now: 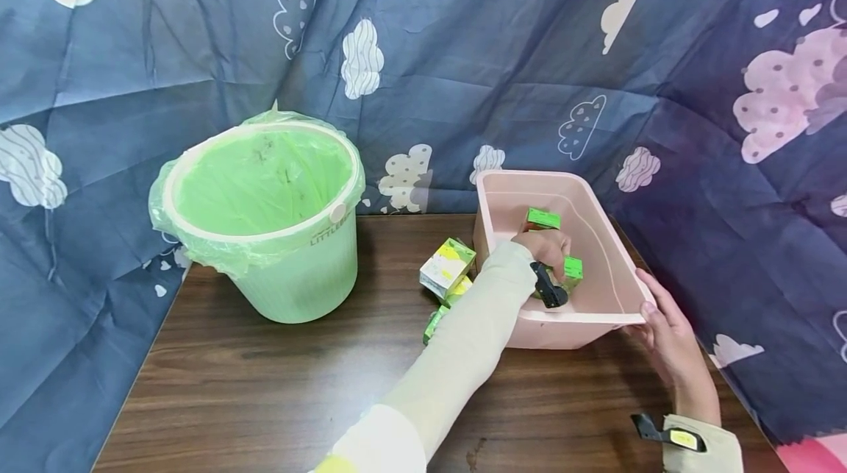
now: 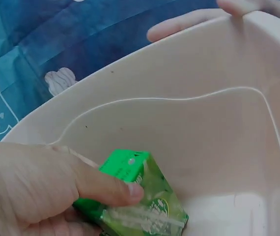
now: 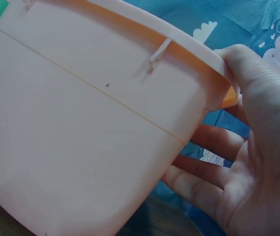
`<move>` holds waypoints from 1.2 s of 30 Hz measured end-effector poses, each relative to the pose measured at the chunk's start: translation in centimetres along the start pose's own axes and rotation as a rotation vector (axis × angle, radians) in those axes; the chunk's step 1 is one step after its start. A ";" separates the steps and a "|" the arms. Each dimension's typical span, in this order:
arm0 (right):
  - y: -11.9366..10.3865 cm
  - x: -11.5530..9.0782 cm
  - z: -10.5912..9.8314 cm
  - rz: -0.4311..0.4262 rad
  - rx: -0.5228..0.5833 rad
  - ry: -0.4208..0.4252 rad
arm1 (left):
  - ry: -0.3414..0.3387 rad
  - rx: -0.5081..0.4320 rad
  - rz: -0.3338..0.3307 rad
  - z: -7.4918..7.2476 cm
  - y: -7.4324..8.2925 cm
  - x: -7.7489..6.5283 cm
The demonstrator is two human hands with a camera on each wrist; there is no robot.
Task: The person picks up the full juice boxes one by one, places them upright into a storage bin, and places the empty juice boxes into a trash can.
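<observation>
1. Evidently, the left hand (image 1: 549,246) grasps a green carton (image 2: 150,209), thumb laid over one face, inside the pink bin (image 1: 562,334), slightly toward four o'clock from the bin's middle.
2. At the bin's four o'clock corner, the right hand (image 1: 675,355) grips the rim, thumb on the lip, fingers spread below along the outside.
3. Probably the carton is thin, coated card: light, stiff at its edges, a little slick, its faces apt to dent under a hard squeeze. How full it is cannot be told. Two opposite faces at mid-height look the best place to hold.
4. The bin seems firm plastic with slight give; its turned-over rim should offer the surest hold, especially at a corner.
5. Behind the carton, the left fingertips are out of sight; the left wrist view cuts off its lower end, and most print is blurred.
6. Toward twelve o'clock in the bin, a second green carton (image 1: 544,219) is partly covered; whether the fingers touch it is unclear.
7. Outside, at the bin's nine o'clock, the left sleeve (image 1: 473,326) hides part of a carton pile (image 1: 448,267).
</observation>
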State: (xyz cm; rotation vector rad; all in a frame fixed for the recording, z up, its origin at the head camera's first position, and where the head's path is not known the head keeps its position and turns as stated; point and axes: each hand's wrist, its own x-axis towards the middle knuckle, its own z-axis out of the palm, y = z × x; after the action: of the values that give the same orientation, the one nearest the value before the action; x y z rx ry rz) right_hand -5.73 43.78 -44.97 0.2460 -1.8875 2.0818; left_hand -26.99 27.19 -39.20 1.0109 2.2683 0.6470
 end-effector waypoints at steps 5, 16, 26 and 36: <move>0.0 0.0 0.0 0.002 0.001 -0.001 | 0.014 0.076 0.008 0.3 0.2 -0.2; -0.1 0.0 0.1 0.006 -0.006 -0.003 | 0.017 -0.119 0.094 -0.4 0.5 0.0; 0.2 -0.5 0.2 0.023 -0.022 -0.005 | 0.130 -0.537 0.324 -3.1 -0.6 -2.0; 0.2 -0.3 0.3 0.014 -0.014 -0.016 | 0.094 -0.780 0.505 -5.5 -5.6 -8.4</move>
State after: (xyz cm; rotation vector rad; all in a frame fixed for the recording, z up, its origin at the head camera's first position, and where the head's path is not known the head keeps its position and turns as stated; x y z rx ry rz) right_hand -5.53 43.46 -45.24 0.2476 -1.9180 2.0812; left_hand -28.77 16.20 -36.22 1.1323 1.5595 1.6492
